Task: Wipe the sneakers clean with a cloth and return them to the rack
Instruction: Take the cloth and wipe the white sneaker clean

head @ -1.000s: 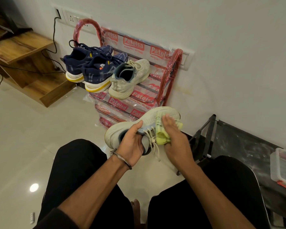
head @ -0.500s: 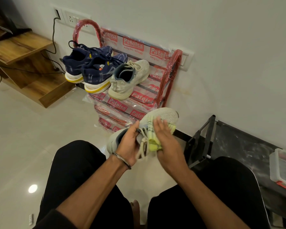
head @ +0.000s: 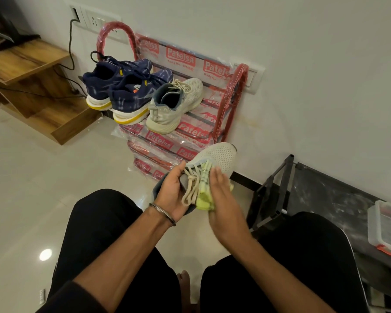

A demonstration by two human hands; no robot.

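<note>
The left hand (head: 172, 193) grips the pale sneaker (head: 215, 157) by its collar, toe toward 1 o'clock, below the rack (head: 234, 86). The right hand (head: 221, 197) presses the yellow-green cloth (head: 204, 195) on the laces with flat fingers; best wipe toeward, holding the shoe steady

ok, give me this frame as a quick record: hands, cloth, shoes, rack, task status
left hand: grips the pale sneaker near its opening, by the laces
right hand: fingers straight, pressing the yellow-green cloth on the sneaker's side
held sneaker: off the rack, toe pointing toward the wall
red rack: against the wall, plastic wrap on it
top shelf: two navy sneakers, then the matching pale sneaker; free space to its right
task status: wiping under way, held sneaker not yet returned
</note>
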